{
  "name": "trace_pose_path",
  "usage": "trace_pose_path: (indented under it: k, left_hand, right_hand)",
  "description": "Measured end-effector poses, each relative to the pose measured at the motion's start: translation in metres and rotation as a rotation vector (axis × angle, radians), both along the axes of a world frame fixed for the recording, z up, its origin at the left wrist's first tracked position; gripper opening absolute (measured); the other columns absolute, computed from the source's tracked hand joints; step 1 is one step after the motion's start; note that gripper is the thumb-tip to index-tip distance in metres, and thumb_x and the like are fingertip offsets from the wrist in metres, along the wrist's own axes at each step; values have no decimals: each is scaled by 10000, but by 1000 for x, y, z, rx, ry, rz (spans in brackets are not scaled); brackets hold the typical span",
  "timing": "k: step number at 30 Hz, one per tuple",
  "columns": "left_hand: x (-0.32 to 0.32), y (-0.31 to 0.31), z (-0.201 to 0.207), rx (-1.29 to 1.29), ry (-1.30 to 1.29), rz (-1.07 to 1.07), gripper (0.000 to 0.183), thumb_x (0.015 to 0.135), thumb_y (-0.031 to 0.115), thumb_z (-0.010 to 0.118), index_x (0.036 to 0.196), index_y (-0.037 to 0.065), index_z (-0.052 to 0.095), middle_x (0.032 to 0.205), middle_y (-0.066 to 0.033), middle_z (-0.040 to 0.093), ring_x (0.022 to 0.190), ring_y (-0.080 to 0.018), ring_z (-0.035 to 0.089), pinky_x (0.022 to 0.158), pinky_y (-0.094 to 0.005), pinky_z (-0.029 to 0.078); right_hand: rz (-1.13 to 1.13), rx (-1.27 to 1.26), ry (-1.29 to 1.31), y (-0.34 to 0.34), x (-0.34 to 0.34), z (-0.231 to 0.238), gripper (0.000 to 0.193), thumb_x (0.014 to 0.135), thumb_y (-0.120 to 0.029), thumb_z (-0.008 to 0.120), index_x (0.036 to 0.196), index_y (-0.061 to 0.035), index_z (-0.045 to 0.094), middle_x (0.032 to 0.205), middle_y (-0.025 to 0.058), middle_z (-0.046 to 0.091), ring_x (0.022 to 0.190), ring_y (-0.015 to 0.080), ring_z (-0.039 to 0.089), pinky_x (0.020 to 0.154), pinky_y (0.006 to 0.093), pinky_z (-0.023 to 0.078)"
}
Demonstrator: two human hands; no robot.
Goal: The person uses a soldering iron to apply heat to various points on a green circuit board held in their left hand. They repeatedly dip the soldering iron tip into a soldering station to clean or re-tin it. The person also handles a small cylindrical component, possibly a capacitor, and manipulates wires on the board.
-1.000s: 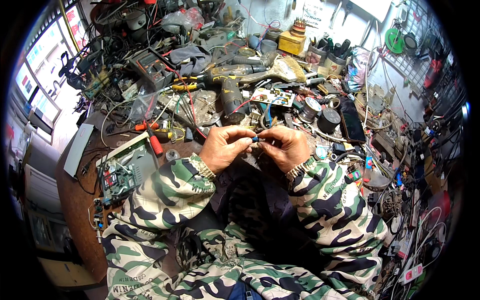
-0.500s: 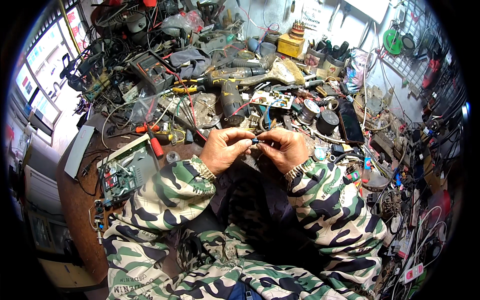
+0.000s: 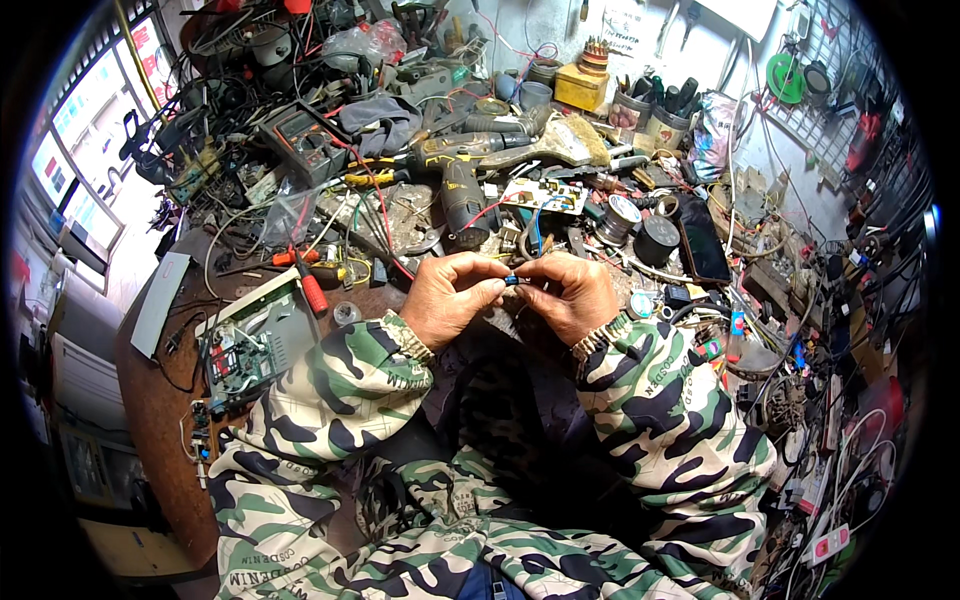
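Between my two hands is a small dark blue cylindrical component (image 3: 513,281) that looks like a capacitor, lying about level. My left hand (image 3: 446,302) pinches its left end between thumb and forefinger. At the other end, the thumb and forefinger of my right hand (image 3: 573,300) are closed on its tip or lead, too small to make out. Just beyond my hands lies a pale circuit board (image 3: 545,196) with red and blue wires. A yellow-and-black power drill (image 3: 462,190) rests beside that board, its handle toward me.
An opened device housing with a green board (image 3: 240,350) sits at the left, near a red test probe (image 3: 312,292). A multimeter (image 3: 308,140) lies farther back. Solder spools (image 3: 618,222) and a black phone (image 3: 704,240) are at the right, amid tangled cables and tools.
My hands keep almost the same place and the same pinch. The blue component shows slightly more between my fingertips; the view has shifted a little.
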State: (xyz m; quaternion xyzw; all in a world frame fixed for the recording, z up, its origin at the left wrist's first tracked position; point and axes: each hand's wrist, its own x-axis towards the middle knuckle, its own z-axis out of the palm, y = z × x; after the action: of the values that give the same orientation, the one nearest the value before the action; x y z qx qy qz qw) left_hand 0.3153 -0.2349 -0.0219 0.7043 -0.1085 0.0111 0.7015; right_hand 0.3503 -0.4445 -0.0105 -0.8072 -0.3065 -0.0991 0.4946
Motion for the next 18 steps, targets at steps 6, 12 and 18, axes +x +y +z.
trace_pose_path:
  k: [6,12,18]
  left_hand:
    - [0,0,-2,28,-52,-14,233,929,28,728,1153,-20,689,1022,-45,730,908,-101,683,837,-272,573]
    - [1,0,-1,16,-17,-64,372,899,-29,724,1259,-9,636,1142,-53,701,1040,-116,659,932,-287,550]
    - [1,-10,14,5,-82,-132,390,918,-55,682,1303,-17,630,1190,-79,708,1060,-142,673,927,-299,558]
  right_hand:
    - [23,40,-43,1,0,0,211,781,-33,779,990,-68,771,868,129,732,800,300,725,703,374,562]
    - [-2,-25,-196,1,-3,-1,193,818,-71,756,1002,-126,778,850,103,712,770,323,716,664,398,565]
    - [-25,32,-282,2,-3,2,141,850,-106,761,991,-109,764,828,91,672,752,324,696,630,406,541]
